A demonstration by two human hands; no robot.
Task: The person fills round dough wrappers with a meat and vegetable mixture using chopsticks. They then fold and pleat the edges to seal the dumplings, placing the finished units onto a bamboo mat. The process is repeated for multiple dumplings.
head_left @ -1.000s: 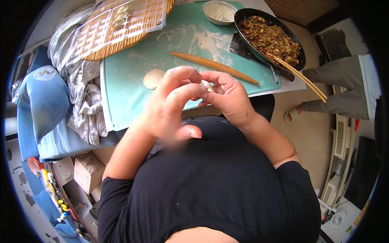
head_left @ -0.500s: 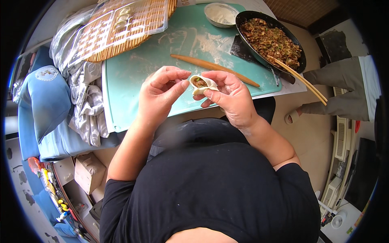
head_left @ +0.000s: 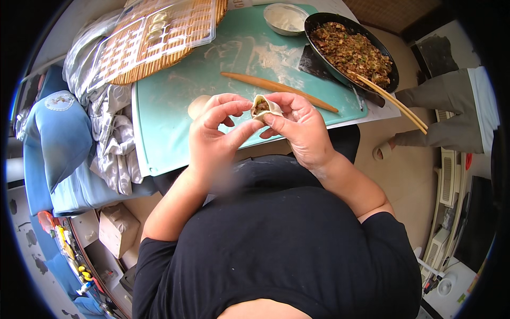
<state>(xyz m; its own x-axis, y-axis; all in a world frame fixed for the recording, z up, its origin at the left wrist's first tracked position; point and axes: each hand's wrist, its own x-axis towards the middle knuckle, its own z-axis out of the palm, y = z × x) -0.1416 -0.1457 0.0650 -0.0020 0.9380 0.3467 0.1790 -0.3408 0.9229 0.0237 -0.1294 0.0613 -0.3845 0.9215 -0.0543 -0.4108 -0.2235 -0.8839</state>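
Left hand (head_left: pixel 215 127) has come in toward the right since the earlier frame; its fingers, formerly just apart from the dumpling (head_left: pixel 272 108), now touch its left edge. Also, a round wrapper (head_left: pixel 196 108) shows again past that hand.

The dumpling is held up before the body, near the front edge of the desk (head_left: pixel 380 112). Right hand (head_left: pixel 307 130) pinches its right side between thumb and fingers. Left thumb and fingertips are narrow upon its opposite side.

Progress, as judged: filling is in and the dough sides are gathered, but the mouth gapes with the filling exposed, so sealing remains incomplete.

Outward, the flat wrapper lies unfilled on the green mat (head_left: pixel 162 127), partly behind the left hand. Beyond lies a rolling pin (head_left: pixel 281 91). A short row of shaped pieces (head_left: pixel 157 26) sits in the clear plastic tray (head_left: pixel 208 40), apparently finished; the exact count is uncertain. The pan (head_left: pixel 325 65) at far right holds plentiful filling (head_left: pixel 350 50), with chopsticks (head_left: pixel 399 108) across its rim, so considerable work appears outstanding.
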